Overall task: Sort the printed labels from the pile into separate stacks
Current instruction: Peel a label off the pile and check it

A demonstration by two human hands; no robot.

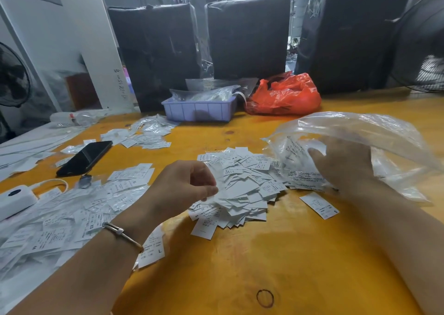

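Messy pile (242, 182), white printed labels

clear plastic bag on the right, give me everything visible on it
The clear, crinkled thin-film plastic bag lies billowed and open on the orange table top, right of the central pile of white printed labels. Black printed text, too blurred to read, shows on its lower front. The right hand is seen through the film, apparently reaching inside; its grip cannot be judged. The bag's mouth edge overlaps the pile's right side. More white labels seem to sit inside it.
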